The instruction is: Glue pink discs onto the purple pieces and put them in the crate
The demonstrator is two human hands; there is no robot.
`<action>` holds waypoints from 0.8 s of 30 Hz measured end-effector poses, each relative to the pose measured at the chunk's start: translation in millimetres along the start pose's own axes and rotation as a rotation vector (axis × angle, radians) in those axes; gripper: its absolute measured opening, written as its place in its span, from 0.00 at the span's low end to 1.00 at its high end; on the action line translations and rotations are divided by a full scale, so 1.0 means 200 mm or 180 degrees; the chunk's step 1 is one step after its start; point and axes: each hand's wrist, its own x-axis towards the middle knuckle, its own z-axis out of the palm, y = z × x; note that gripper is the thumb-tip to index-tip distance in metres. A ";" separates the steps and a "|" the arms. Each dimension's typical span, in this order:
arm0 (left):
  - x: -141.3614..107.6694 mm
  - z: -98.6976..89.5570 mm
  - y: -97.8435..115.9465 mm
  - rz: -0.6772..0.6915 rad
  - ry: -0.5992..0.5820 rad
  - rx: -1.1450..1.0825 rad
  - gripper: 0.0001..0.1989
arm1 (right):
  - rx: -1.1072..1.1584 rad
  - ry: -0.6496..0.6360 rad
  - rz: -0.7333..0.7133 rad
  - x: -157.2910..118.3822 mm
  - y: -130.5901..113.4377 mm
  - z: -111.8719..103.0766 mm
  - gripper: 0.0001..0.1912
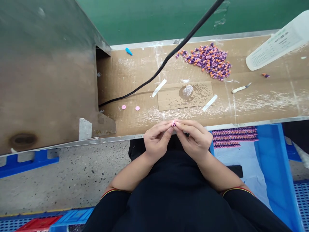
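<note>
Between the fingertips of my left hand (158, 138) and my right hand (194, 138) is a small pink and purple piece (173, 123), pinched by both at the bench's front edge. Its details are partly covered by the fingers. Beyond my hands, a small clear cup (187, 91) sits on a wet-spotted cardboard piece (169, 100) fixed with tape strips. A pile of purple, orange and pink pieces (212, 61) lies behind it to the right. Two flat pink discs, one (124, 107) left of the other (137, 108), rest on the left.
A black cable (164, 62) crosses above the bench (142, 71). A metal housing (48, 74) stands left. Rightward are a white bottle (277, 42), a brush (241, 88) and a loose piece (266, 75). A blue tray (277, 170) below holds rows of pieces (234, 135) and a dark flat object (236, 171).
</note>
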 end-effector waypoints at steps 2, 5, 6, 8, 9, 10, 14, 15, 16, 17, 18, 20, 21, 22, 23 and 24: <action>0.00 0.00 0.00 -0.0008 -0.0012 -0.0019 0.05 | 0.0019 0.0000 0.0011 0.00 0.00 0.00 0.18; 0.00 0.00 0.00 -0.0024 -0.0029 -0.0023 0.06 | -0.0045 0.0026 -0.0029 0.01 -0.01 0.00 0.16; 0.00 0.00 0.00 -0.0017 -0.0031 -0.0021 0.06 | -0.0071 0.0040 -0.0048 0.01 -0.01 0.00 0.16; 0.00 0.00 0.00 0.0036 -0.0041 -0.0006 0.06 | -0.0088 0.0068 -0.0087 0.01 -0.01 0.01 0.16; 0.00 0.00 0.00 0.0088 -0.0054 0.0003 0.06 | -0.0077 0.0079 -0.0105 0.01 -0.01 0.01 0.17; 0.00 0.00 0.00 0.0152 -0.0069 0.0011 0.07 | -0.0062 0.0093 -0.0123 0.01 -0.01 0.01 0.18; 0.01 0.00 0.00 0.0403 -0.0111 0.0063 0.12 | -0.0079 0.0142 -0.0198 0.00 -0.01 0.01 0.19; 0.01 0.00 -0.01 0.0446 -0.0118 0.0092 0.11 | -0.0109 0.0153 -0.0224 -0.01 -0.01 0.01 0.19; 0.01 -0.01 -0.01 0.0491 -0.0129 0.0121 0.10 | -0.0139 0.0162 -0.0251 -0.01 -0.01 0.01 0.18; 0.01 -0.01 -0.01 0.0535 -0.0142 0.0134 0.10 | -0.0163 0.0168 -0.0279 -0.01 -0.01 0.01 0.18; 0.00 -0.01 -0.01 0.0575 -0.0157 0.0123 0.10 | -0.0173 0.0172 -0.0302 -0.02 -0.01 0.01 0.18; 0.00 -0.01 -0.02 0.0630 -0.0188 0.0031 0.12 | -0.0144 0.0171 -0.0325 -0.02 -0.01 0.01 0.19; 0.00 -0.01 -0.02 0.0636 -0.0210 -0.0017 0.13 | -0.0120 0.0167 -0.0330 -0.02 -0.02 0.01 0.19; 0.00 -0.01 -0.03 0.0636 -0.0223 -0.0052 0.14 | -0.0096 0.0161 -0.0343 -0.02 -0.02 0.01 0.20; 0.00 0.00 -0.03 0.0664 -0.0234 -0.0073 0.14 | -0.0074 0.0156 -0.0365 -0.02 -0.02 0.01 0.21; 0.00 0.00 -0.04 0.0739 -0.0248 -0.0082 0.15 | -0.0059 0.0159 -0.0403 -0.02 -0.02 0.01 0.21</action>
